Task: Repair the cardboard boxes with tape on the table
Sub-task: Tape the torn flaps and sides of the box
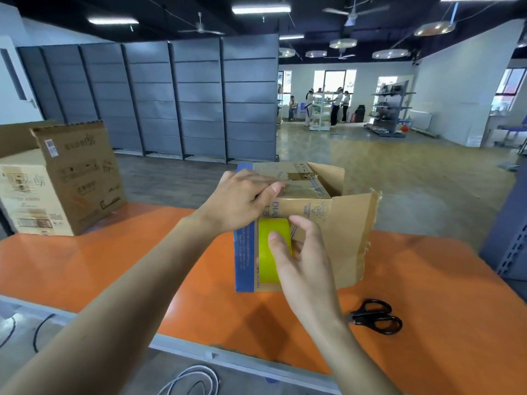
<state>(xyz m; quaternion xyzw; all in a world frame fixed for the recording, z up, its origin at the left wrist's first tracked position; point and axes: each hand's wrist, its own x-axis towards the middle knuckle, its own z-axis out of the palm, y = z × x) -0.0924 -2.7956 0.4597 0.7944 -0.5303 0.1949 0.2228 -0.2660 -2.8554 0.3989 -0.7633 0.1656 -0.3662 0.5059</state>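
We are mid-taping. Left hand (242, 201) presses top flap of cardboard box (336, 223), fingers fairly straight; box sits mid-counter toward far edge. Right hand (302, 260) grips yellow tape roll (265, 260) against box front. Next, we judge: pull strip taut, smooth, cut with scissors (376, 316) by right near edge. Corrugated board, ragged torn flap; glossy tape; smooth orange counter (114, 252).

L hand (242, 201) on box (328, 223), R hand (302, 260): tape (271, 230)
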